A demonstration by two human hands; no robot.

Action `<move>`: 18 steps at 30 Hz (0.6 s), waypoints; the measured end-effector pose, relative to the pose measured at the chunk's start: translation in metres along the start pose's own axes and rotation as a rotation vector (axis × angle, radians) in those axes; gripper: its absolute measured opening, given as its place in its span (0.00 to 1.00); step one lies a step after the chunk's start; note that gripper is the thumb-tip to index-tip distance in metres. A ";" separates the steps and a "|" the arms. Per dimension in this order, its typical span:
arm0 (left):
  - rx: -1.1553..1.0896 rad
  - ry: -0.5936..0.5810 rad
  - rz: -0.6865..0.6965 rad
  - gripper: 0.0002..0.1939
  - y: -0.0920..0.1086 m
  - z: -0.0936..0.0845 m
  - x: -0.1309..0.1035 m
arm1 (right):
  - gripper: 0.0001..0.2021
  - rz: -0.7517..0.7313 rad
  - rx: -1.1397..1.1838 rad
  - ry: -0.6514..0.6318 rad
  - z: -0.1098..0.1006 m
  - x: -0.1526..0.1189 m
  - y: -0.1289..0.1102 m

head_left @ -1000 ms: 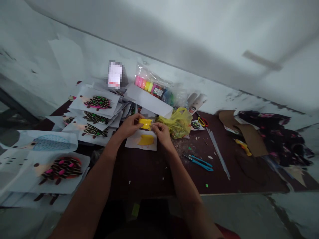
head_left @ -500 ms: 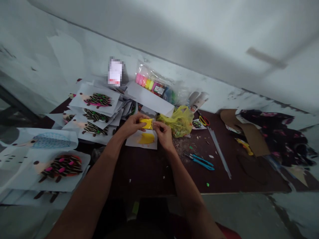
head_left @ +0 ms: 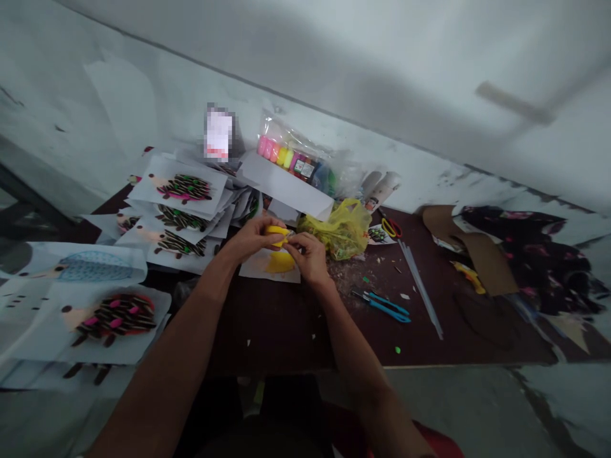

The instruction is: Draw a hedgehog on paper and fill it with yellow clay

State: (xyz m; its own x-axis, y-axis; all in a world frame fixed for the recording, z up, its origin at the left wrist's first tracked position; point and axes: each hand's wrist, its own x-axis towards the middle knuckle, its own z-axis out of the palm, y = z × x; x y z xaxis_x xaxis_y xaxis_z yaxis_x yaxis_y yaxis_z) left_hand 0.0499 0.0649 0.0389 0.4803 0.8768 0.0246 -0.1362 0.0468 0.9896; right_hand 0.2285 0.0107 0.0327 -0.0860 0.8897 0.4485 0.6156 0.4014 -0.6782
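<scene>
A small yellow packet [head_left: 275, 234] is gripped in the fingers of my left hand [head_left: 252, 240], above a white sheet [head_left: 250, 267]. On that sheet lies a flattened yellow shape [head_left: 280, 261], partly covered by my fingers. My right hand [head_left: 309, 254] pinches the right end of the packet, its thumb and fingers pressed together. A yellow plastic bag [head_left: 346, 232] sits just beyond my right hand.
Papers with seed-covered hedgehogs [head_left: 184, 187] are stacked at the left. Blue-handled snips [head_left: 386, 307], clear sticks [head_left: 422, 289], red-yellow scissors [head_left: 391, 228] and a yellow cutter [head_left: 468, 276] lie rightward. Clay packs [head_left: 286, 158] stand at the back.
My right hand has shifted slightly left, nearer my left hand, and its fingers now cover the packet's end. The packet looks tilted and narrower in view.
</scene>
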 end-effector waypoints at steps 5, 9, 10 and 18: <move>0.011 -0.011 -0.011 0.17 0.000 0.000 -0.001 | 0.09 -0.034 -0.079 -0.018 -0.001 0.000 0.002; -0.009 0.014 0.007 0.16 -0.001 0.002 0.001 | 0.08 -0.061 -0.197 0.033 0.000 0.001 -0.002; -0.011 0.021 0.013 0.16 -0.001 0.002 0.002 | 0.09 -0.073 -0.203 0.047 0.001 0.001 -0.003; 0.042 0.114 0.060 0.16 -0.004 0.007 0.004 | 0.09 0.082 0.212 -0.004 -0.001 0.001 -0.007</move>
State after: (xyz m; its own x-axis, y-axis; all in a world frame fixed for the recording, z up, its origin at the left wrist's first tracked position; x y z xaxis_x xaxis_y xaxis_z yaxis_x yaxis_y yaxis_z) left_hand 0.0583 0.0652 0.0362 0.3705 0.9262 0.0697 -0.1243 -0.0250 0.9919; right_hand 0.2249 0.0082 0.0385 -0.0456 0.9219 0.3847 0.4421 0.3640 -0.8198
